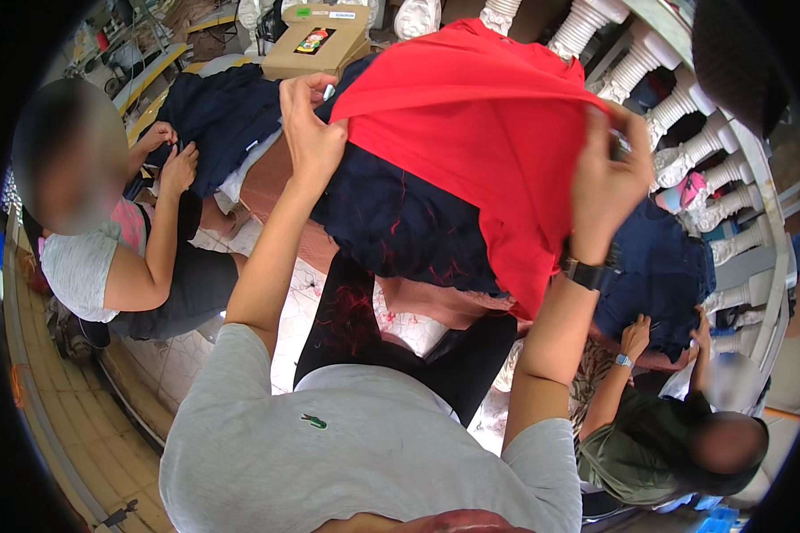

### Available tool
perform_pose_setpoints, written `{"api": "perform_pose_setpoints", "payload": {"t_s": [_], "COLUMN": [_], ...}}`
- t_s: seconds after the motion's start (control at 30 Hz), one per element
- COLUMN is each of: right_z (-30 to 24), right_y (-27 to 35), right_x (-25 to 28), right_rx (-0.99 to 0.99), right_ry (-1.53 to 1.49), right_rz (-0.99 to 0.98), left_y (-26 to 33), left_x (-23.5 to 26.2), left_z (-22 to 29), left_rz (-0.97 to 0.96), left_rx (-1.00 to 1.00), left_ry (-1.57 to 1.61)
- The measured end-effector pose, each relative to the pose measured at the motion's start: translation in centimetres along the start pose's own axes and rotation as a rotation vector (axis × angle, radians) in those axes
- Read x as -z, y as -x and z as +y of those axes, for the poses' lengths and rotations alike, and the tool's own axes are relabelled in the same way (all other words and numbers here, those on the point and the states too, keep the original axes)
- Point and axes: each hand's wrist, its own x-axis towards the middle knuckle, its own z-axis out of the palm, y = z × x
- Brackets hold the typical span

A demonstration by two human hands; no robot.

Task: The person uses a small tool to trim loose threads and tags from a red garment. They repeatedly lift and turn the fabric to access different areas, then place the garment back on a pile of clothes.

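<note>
A large red cloth (471, 115) is stretched between my two raised hands, and its right side hangs down toward my lap. My left hand (313, 138) pinches its left edge. A small pale, shiny object (328, 92) shows at those fingertips, too small to name. My right hand (609, 173), partly smeared by motion, is closed on the cloth's right edge. A dark bit shows between its fingers, but I cannot make out what it is. Beneath the red cloth lies a heap of dark navy cloth (391, 213) with loose red threads on it.
A cardboard box (316, 44) stands at the far left of the table. At left a person handles navy cloth (218, 115); at lower right another works at a navy pile (653, 266). White balusters (644, 67) line the right side. Red threads cling to my dark trousers (342, 311).
</note>
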Motion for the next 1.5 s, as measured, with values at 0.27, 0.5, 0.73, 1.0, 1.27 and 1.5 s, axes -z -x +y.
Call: {"api": "perform_pose_setpoints", "payload": {"t_s": [0.27, 0.5, 0.73, 1.0, 1.27, 1.5], "right_z": [8.1, -0.3, -0.4, 0.8, 1.4, 2.0], "right_y": [4.1, 8.6, 8.5, 8.5, 8.7, 8.7], "right_x": [6.8, 5.8, 0.5, 0.7, 1.7, 2.4], "right_rx": [-0.194, -0.496, -0.188, -0.518, -0.559, -0.615], "right_ry": [0.25, -0.01, 0.165, 0.04, -0.109, -0.192], "right_rz": [-0.119, -0.034, -0.122, -0.196, -0.267, -0.337], "left_y": [1.9, 2.6, 4.0, 5.1, 5.0, 5.1], "left_x": [4.0, 3.7, -6.3, -10.3, -9.8, -10.7], "left_z": [4.2, 6.9, 9.9, 8.6, 9.3, 9.3], "left_rz": [-0.684, -0.616, -0.514, -0.441, -0.452, -0.505], "left_rx": [-0.374, -0.182, -0.049, -0.288, -0.151, -0.375], "left_ry": [0.071, 0.294, 0.504, 0.306, 0.511, 0.426]}}
